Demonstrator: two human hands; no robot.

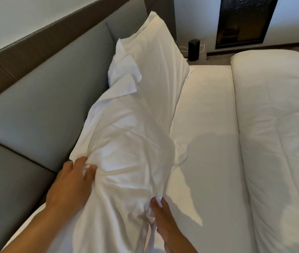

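Note:
A white pillow (126, 143) in a creased white case lies lengthwise along the head of the bed, lifted at its near end. My left hand (72, 181) grips a bunch of the case at the pillow's left near corner, fingers and thumb curled into the cloth. My right hand (163, 220) pinches the fabric at the right near side, with the fingertips pressed into a fold. A second white pillow (154, 52) leans upright against the headboard just beyond the first one.
A grey padded headboard (44, 106) runs along the left. The white bed sheet (205, 125) spreads in the middle, and a thick white duvet (276, 125) is folded back on the right. A black cylinder (193, 50) with a white cable stands beyond the bed.

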